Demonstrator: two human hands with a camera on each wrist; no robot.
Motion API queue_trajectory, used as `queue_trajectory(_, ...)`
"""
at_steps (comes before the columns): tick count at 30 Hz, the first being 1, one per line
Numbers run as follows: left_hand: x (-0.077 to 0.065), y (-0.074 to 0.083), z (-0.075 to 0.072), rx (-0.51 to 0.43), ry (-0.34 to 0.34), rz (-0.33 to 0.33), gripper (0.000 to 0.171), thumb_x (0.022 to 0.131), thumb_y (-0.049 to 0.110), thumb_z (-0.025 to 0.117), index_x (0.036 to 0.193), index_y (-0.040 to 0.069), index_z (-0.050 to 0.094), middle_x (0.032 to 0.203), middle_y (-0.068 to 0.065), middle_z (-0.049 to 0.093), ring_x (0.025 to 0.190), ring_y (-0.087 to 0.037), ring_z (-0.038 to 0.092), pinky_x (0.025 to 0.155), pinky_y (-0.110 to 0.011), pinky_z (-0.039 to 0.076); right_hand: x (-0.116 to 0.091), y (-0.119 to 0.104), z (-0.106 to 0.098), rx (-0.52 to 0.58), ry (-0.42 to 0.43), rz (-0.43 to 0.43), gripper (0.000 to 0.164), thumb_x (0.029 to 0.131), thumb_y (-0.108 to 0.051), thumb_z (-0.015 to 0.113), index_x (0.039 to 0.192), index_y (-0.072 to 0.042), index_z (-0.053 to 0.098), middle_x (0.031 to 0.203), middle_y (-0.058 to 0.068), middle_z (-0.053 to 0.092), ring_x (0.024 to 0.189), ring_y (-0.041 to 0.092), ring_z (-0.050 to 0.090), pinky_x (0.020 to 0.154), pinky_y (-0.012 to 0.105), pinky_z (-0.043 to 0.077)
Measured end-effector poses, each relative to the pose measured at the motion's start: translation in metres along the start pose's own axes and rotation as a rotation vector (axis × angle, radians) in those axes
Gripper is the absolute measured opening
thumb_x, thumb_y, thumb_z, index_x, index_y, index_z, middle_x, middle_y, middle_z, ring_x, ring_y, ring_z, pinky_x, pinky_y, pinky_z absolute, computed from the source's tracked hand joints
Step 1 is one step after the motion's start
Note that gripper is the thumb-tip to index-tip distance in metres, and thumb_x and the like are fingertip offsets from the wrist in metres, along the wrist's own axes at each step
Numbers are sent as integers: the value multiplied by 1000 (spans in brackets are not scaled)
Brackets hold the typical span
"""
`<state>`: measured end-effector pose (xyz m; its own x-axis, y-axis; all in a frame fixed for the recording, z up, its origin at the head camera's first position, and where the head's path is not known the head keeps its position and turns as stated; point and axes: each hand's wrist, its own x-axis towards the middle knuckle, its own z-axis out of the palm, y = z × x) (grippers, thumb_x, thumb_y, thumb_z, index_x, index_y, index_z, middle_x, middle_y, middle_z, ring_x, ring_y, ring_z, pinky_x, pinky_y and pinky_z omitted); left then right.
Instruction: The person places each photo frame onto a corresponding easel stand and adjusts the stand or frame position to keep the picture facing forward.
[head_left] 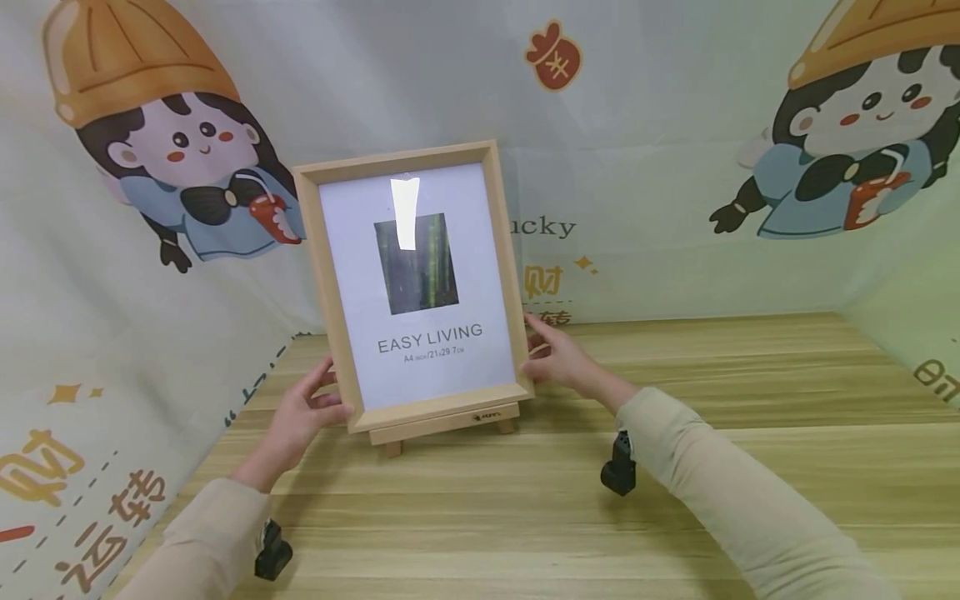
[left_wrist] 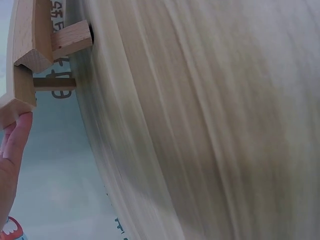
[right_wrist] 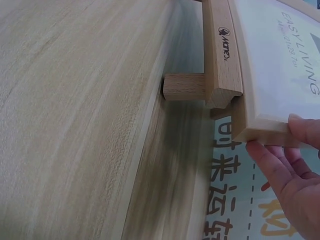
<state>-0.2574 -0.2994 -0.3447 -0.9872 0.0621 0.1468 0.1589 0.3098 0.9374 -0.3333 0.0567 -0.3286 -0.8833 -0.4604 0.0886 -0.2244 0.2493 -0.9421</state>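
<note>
A light wooden picture frame [head_left: 422, 400] leans back on a small wooden tabletop easel [head_left: 450, 423], its bottom edge resting on the easel's ledge. Behind its clear front is a white sheet with a dark green bamboo picture and "EASY LIVING". My left hand [head_left: 300, 417] grips the frame's lower left side, thumb by the corner. On the opposite side, my right hand [head_left: 561, 360] holds the lower right edge; the right wrist view shows the thumb [right_wrist: 305, 130] on the front and fingers against the side. The easel's short front legs [right_wrist: 184, 86] stand on the table.
The wood-grain table [head_left: 750, 467] runs back to a white printed cloth [head_left: 660, 167] with cartoon figures and lettering, which also hangs along the left. Black devices [head_left: 619, 467] are fixed at both wrists below the beige sleeves.
</note>
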Motion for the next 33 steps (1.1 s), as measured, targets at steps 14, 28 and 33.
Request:
queue_trajectory(14,-9,-2,16,31,43,-111,69,86,0,55,145,3,19,144,-22,29,100,-7,55,81,-22,51,-6,11,8,291,-9,88,67,94,-5,45,148,-15,7,134,29,32,113,40,46,92,49,46)
queue_trajectory(28,-19,-4,31,-213,-44,-304,63,95,10,44,147,11,8,139,-33,26,96,-28,61,78,-43,54,-13,33,25,603,-90,261,57,99,-33,33,148,-18,8,146,25,16,126,52,26,89,59,42)
queue_trajectory(33,-20,-6,32,-303,-44,-328,61,97,9,39,148,12,6,139,-31,25,91,-21,62,78,-41,54,-15,36,27,581,-121,246,57,100,-32,31,148,-17,6,144,28,19,125,53,27,88,59,43)
